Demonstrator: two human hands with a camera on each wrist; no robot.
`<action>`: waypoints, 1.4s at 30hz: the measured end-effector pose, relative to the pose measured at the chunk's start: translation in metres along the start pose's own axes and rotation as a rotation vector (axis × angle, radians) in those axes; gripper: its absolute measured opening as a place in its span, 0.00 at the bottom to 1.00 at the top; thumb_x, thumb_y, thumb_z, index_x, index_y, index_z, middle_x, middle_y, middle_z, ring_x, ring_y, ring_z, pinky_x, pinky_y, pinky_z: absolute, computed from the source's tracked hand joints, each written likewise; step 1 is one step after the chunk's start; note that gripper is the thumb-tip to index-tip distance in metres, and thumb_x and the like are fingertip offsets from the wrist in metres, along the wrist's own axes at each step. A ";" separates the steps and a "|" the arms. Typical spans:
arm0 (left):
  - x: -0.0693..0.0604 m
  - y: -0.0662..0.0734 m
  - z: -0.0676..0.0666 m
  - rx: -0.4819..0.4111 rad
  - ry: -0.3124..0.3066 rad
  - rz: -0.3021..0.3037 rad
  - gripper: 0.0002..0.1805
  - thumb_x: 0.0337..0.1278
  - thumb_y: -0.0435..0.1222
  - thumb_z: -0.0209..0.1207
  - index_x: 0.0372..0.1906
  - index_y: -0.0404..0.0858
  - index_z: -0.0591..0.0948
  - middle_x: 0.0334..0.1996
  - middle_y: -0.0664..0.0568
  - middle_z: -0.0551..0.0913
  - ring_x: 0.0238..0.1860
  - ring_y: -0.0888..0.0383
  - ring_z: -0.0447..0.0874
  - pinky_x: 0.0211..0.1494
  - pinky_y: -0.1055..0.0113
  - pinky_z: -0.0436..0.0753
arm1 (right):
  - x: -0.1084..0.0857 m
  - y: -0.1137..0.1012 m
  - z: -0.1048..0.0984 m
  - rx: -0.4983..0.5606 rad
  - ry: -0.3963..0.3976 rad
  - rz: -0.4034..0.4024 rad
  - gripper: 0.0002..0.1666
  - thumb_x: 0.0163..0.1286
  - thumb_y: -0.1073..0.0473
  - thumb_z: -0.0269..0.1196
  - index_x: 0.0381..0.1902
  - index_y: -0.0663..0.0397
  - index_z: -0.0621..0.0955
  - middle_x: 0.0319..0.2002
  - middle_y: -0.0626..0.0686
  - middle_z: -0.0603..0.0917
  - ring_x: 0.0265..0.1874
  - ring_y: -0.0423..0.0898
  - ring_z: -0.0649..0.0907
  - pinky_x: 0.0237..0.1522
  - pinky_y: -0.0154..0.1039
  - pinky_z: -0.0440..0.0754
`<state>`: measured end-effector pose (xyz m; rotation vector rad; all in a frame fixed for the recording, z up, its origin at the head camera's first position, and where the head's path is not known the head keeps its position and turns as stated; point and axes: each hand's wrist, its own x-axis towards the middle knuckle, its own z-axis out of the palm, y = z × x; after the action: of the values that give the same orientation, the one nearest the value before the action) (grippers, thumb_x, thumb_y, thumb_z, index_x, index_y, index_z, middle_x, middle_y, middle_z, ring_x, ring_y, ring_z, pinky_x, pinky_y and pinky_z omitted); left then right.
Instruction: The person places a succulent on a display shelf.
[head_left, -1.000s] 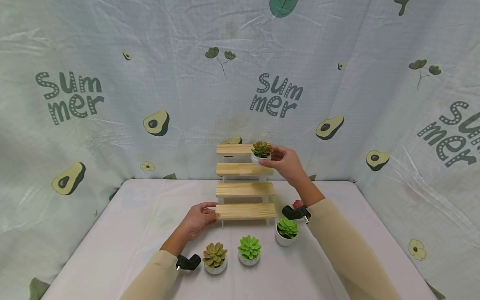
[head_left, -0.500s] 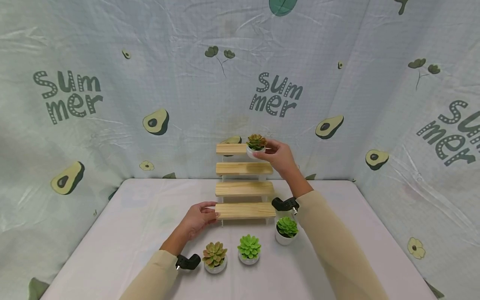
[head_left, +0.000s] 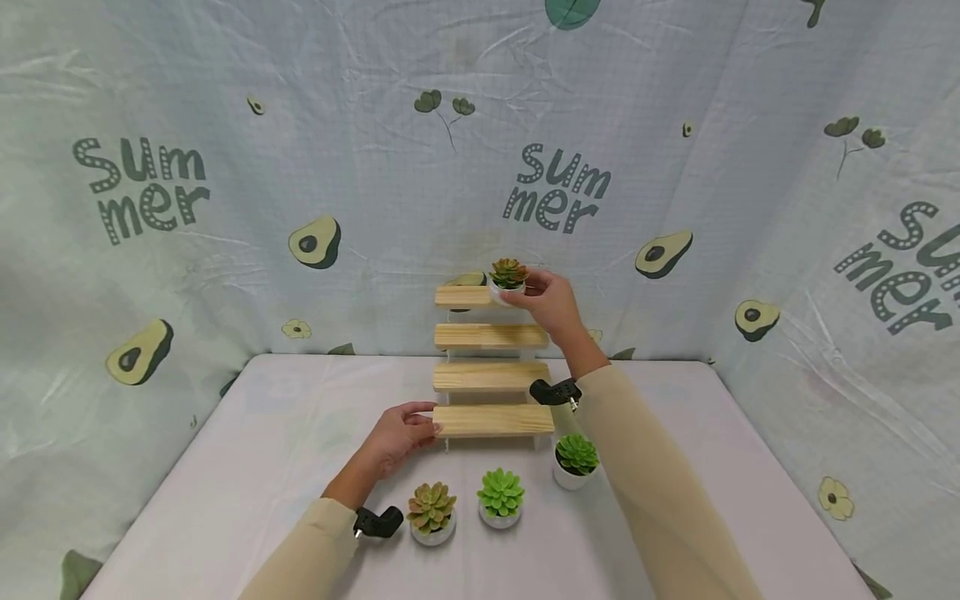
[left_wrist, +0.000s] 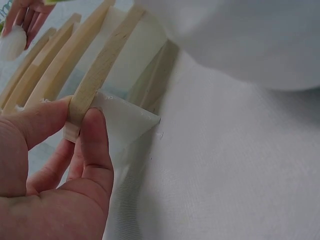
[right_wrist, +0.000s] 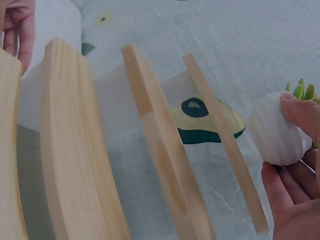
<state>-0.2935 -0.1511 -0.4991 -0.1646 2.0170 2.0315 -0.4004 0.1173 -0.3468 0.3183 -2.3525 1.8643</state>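
Observation:
A four-tier wooden stand (head_left: 491, 379) rises at the back of the table. My right hand (head_left: 553, 307) grips the white pot (right_wrist: 277, 130) of a reddish-green succulent (head_left: 508, 273) at the top tier. In the right wrist view a gap shows between pot and top plank (right_wrist: 227, 140). My left hand (head_left: 396, 439) pinches the left end of the lowest plank (left_wrist: 92, 77) between thumb and fingers. In front of the stand sit a reddish-tipped succulent (head_left: 431, 508), a bright green one (head_left: 501, 493) and another green one (head_left: 576, 456), each in a white pot.
A white cloth covers the table (head_left: 300, 467). Behind and beside it hangs a printed fabric backdrop (head_left: 375, 192), close to the top tier. My right sleeve (head_left: 652, 475) passes over the table's right side and hides part of it.
My right hand has carried the potted succulent up and left at the top tier. The pinkish plant seen near my right wrist earlier is now hidden. My left hand keeps its place.

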 end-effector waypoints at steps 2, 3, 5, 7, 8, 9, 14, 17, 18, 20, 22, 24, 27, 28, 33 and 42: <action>0.000 0.000 0.000 0.001 -0.005 0.002 0.26 0.65 0.25 0.63 0.67 0.29 0.74 0.42 0.45 0.86 0.39 0.58 0.86 0.46 0.66 0.88 | 0.004 0.002 0.002 -0.007 0.004 0.004 0.37 0.63 0.56 0.76 0.68 0.56 0.77 0.62 0.60 0.81 0.62 0.56 0.81 0.65 0.52 0.81; 0.000 0.000 0.000 0.001 -0.009 0.003 0.26 0.65 0.25 0.63 0.67 0.29 0.74 0.42 0.45 0.86 0.39 0.58 0.86 0.46 0.66 0.88 | 0.005 0.003 0.002 -0.014 0.008 0.008 0.37 0.63 0.56 0.75 0.69 0.56 0.77 0.63 0.60 0.81 0.62 0.56 0.81 0.65 0.52 0.81; 0.001 0.000 0.001 0.005 -0.017 0.007 0.26 0.65 0.25 0.63 0.67 0.29 0.74 0.42 0.44 0.86 0.39 0.58 0.86 0.46 0.66 0.88 | 0.009 0.006 0.003 -0.027 0.024 0.018 0.38 0.63 0.55 0.76 0.69 0.55 0.76 0.63 0.59 0.80 0.63 0.55 0.80 0.65 0.52 0.80; 0.002 0.000 0.002 0.009 -0.016 0.006 0.26 0.64 0.25 0.63 0.67 0.30 0.75 0.43 0.44 0.86 0.40 0.57 0.86 0.46 0.65 0.88 | 0.012 0.008 0.003 -0.035 0.036 0.031 0.38 0.63 0.54 0.76 0.69 0.55 0.76 0.64 0.59 0.80 0.64 0.55 0.80 0.65 0.52 0.80; 0.002 0.000 0.003 0.011 -0.013 0.004 0.26 0.64 0.25 0.64 0.66 0.30 0.75 0.43 0.44 0.86 0.40 0.57 0.86 0.46 0.65 0.88 | 0.014 0.009 0.003 -0.038 0.039 0.035 0.38 0.63 0.53 0.76 0.69 0.54 0.76 0.64 0.58 0.81 0.63 0.55 0.80 0.65 0.52 0.80; 0.002 0.000 0.003 0.011 -0.009 0.000 0.26 0.64 0.25 0.64 0.66 0.31 0.76 0.43 0.43 0.86 0.40 0.57 0.86 0.46 0.65 0.88 | 0.015 0.009 0.003 -0.042 0.041 0.039 0.38 0.63 0.53 0.76 0.69 0.54 0.77 0.63 0.58 0.81 0.63 0.55 0.80 0.65 0.52 0.80; 0.003 0.001 0.003 0.012 0.008 -0.008 0.25 0.64 0.25 0.64 0.66 0.33 0.77 0.43 0.44 0.86 0.40 0.57 0.86 0.46 0.65 0.88 | 0.020 0.008 0.006 -0.067 0.035 0.037 0.35 0.63 0.52 0.76 0.66 0.53 0.80 0.60 0.57 0.84 0.59 0.53 0.82 0.62 0.50 0.82; 0.004 0.001 0.002 0.010 0.005 0.001 0.25 0.64 0.25 0.63 0.66 0.32 0.76 0.43 0.43 0.86 0.39 0.57 0.86 0.46 0.65 0.88 | 0.022 0.005 0.008 -0.078 0.034 0.038 0.33 0.63 0.52 0.76 0.64 0.53 0.81 0.59 0.57 0.85 0.58 0.52 0.83 0.60 0.50 0.83; 0.004 0.001 0.002 0.009 0.003 0.002 0.25 0.64 0.25 0.63 0.66 0.32 0.76 0.43 0.43 0.86 0.39 0.57 0.86 0.45 0.65 0.88 | 0.022 0.004 0.008 -0.079 0.033 0.039 0.32 0.63 0.53 0.76 0.64 0.53 0.82 0.59 0.57 0.85 0.58 0.52 0.83 0.60 0.50 0.83; 0.004 0.001 0.002 0.008 0.002 0.002 0.25 0.64 0.25 0.63 0.66 0.31 0.76 0.42 0.44 0.86 0.39 0.57 0.86 0.45 0.65 0.88 | 0.023 0.002 0.009 -0.088 0.034 0.047 0.31 0.63 0.53 0.76 0.63 0.54 0.82 0.58 0.57 0.85 0.58 0.53 0.83 0.60 0.50 0.83; 0.003 0.001 0.002 0.009 0.003 -0.001 0.25 0.64 0.25 0.63 0.66 0.32 0.76 0.42 0.44 0.86 0.39 0.58 0.86 0.45 0.65 0.88 | 0.024 0.001 0.010 -0.101 0.037 0.056 0.30 0.63 0.53 0.76 0.61 0.55 0.83 0.57 0.57 0.85 0.57 0.53 0.83 0.60 0.50 0.83; 0.003 0.002 0.001 0.011 0.004 0.001 0.26 0.65 0.25 0.63 0.67 0.31 0.75 0.42 0.44 0.86 0.39 0.58 0.86 0.45 0.65 0.88 | 0.025 0.000 0.011 -0.111 0.038 0.064 0.30 0.62 0.52 0.76 0.60 0.55 0.83 0.57 0.57 0.85 0.56 0.53 0.83 0.60 0.50 0.82; 0.002 0.003 0.000 0.015 0.002 0.008 0.26 0.65 0.25 0.63 0.67 0.30 0.75 0.42 0.44 0.86 0.39 0.58 0.86 0.45 0.65 0.88 | 0.026 -0.002 0.011 -0.123 0.038 0.073 0.28 0.62 0.52 0.76 0.58 0.54 0.84 0.56 0.57 0.85 0.55 0.53 0.82 0.58 0.50 0.82; 0.002 0.004 0.000 0.015 0.001 0.011 0.26 0.65 0.25 0.63 0.67 0.30 0.75 0.42 0.44 0.86 0.39 0.58 0.86 0.45 0.65 0.88 | 0.027 -0.002 0.012 -0.125 0.039 0.073 0.28 0.62 0.52 0.77 0.58 0.55 0.84 0.55 0.57 0.85 0.55 0.53 0.82 0.58 0.50 0.82; 0.004 0.002 0.000 0.013 0.007 0.009 0.25 0.65 0.25 0.63 0.67 0.30 0.75 0.43 0.44 0.86 0.39 0.58 0.86 0.45 0.66 0.88 | 0.027 -0.001 0.013 -0.149 0.048 0.062 0.27 0.62 0.53 0.76 0.58 0.55 0.85 0.55 0.57 0.86 0.53 0.52 0.83 0.55 0.48 0.83; 0.003 -0.001 -0.001 0.015 0.002 0.012 0.26 0.65 0.25 0.62 0.67 0.29 0.74 0.44 0.43 0.86 0.39 0.58 0.86 0.45 0.65 0.88 | 0.028 0.003 0.015 -0.156 0.021 0.052 0.31 0.64 0.52 0.75 0.63 0.55 0.82 0.58 0.58 0.85 0.58 0.54 0.83 0.60 0.52 0.83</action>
<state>-0.2966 -0.1518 -0.5009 -0.1519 2.0382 2.0234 -0.4276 0.1012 -0.3469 0.2228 -2.4955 1.6827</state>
